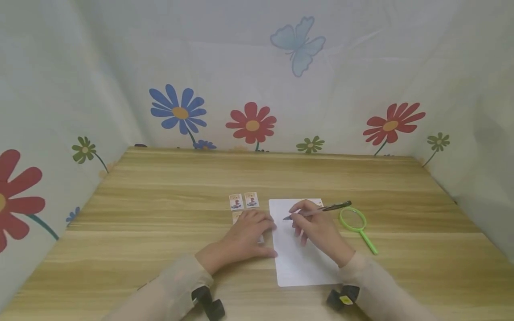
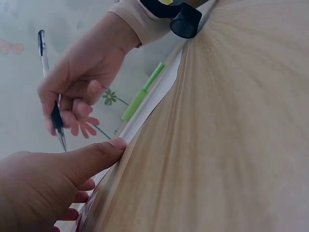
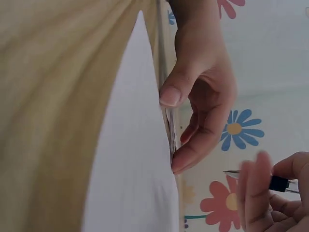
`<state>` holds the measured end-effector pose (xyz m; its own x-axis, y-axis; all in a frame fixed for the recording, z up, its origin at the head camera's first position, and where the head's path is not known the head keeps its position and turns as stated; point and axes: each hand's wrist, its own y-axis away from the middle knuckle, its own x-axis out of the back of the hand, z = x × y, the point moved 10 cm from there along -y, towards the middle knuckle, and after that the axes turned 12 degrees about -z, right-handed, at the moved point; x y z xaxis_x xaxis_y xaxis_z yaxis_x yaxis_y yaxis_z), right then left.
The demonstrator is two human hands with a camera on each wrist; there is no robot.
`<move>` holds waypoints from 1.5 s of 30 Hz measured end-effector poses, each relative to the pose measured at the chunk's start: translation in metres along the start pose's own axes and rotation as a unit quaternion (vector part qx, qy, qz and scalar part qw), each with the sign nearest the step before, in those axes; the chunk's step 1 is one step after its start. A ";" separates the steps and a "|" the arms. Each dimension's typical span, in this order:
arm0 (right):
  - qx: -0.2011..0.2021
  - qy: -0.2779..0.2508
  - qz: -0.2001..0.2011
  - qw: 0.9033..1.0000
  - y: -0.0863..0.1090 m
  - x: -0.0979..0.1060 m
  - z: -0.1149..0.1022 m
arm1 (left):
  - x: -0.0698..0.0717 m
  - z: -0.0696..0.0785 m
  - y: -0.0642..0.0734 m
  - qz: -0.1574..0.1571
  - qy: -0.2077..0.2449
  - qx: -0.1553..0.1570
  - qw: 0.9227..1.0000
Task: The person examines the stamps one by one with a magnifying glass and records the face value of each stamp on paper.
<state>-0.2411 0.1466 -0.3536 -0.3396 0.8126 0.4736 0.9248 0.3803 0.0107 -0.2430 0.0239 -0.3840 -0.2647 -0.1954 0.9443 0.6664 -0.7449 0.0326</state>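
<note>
Fingers (image 1: 299, 206) of right hand (image 1: 319, 229) pinching pen (image 1: 321, 208), tip poised over white paper (image 1: 297, 263) on table (image 1: 160, 214). Left hand (image 1: 246, 236) flat, fingers loosely together, thumb at paper's left edge, covering small picture cards (image 1: 244, 201); print on cards too small to read. Green magnifying glass (image 1: 355, 223) just right of paper. Head view alone showing cards and lens whole; left wrist view only green handle.

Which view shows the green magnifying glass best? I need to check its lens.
The head view: the magnifying glass lies whole on the table, right of the paper. The left wrist view shows only its handle; the right wrist view shows none.
</note>
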 end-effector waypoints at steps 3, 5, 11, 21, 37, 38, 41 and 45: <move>-0.027 -0.020 -0.013 0.999 -0.002 -0.004 0.010 | 0.001 0.001 0.000 0.002 0.002 -0.005 1.000; -0.027 -0.030 -0.026 0.999 -0.003 -0.007 0.015 | 0.001 0.002 0.000 0.003 0.002 -0.008 1.000; -0.005 -0.031 -0.035 0.999 -0.007 -0.005 0.028 | 0.002 0.003 0.001 0.002 -0.002 -0.009 1.000; -0.046 -0.019 0.001 0.999 -0.007 -0.004 0.050 | 0.003 0.003 0.001 0.008 0.000 -0.012 1.000; -0.028 0.085 0.082 0.993 -0.009 0.003 0.054 | 0.000 0.000 0.001 0.001 -0.010 -0.004 1.000; -0.025 0.085 0.082 0.993 -0.009 0.003 0.053 | 0.000 0.000 0.001 0.002 -0.009 -0.004 1.000; -0.023 0.086 0.079 0.993 -0.009 0.003 0.051 | -0.001 -0.001 0.001 0.002 -0.007 -0.004 1.000; -0.020 0.095 0.078 0.992 -0.009 0.003 0.050 | -0.001 -0.001 0.000 0.000 -0.003 -0.002 1.000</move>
<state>-0.2591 0.1677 -0.3962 -0.1574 0.7610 0.6293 0.9710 0.2356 -0.0420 -0.2434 0.0230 -0.3858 -0.2603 -0.1905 0.9465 0.6638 -0.7472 0.0321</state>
